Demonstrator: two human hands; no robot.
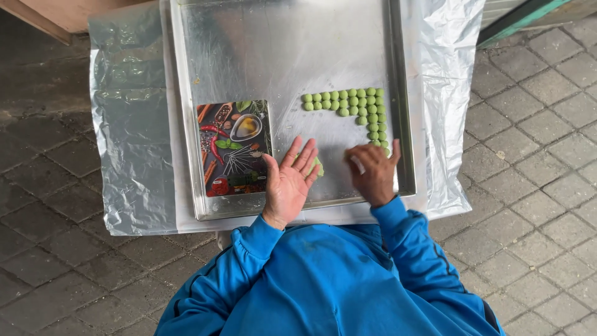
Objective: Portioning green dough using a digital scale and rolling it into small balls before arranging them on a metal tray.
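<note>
Both hands work low on the metal tray (186,93). My right hand (375,174) curls its fingers down at the end of the row of small green balls (357,102); I cannot tell if it pinches one. My left hand (289,180) is spread flat, palm up, over a green lump (317,165). A picture board (235,148) lies just beside it. Clear plastic sheet (127,124) sits under the tray, maybe to keep it clean.

Metal tray (286,56) on plastic sheet (127,124), w/ green balls (348,102).
</note>
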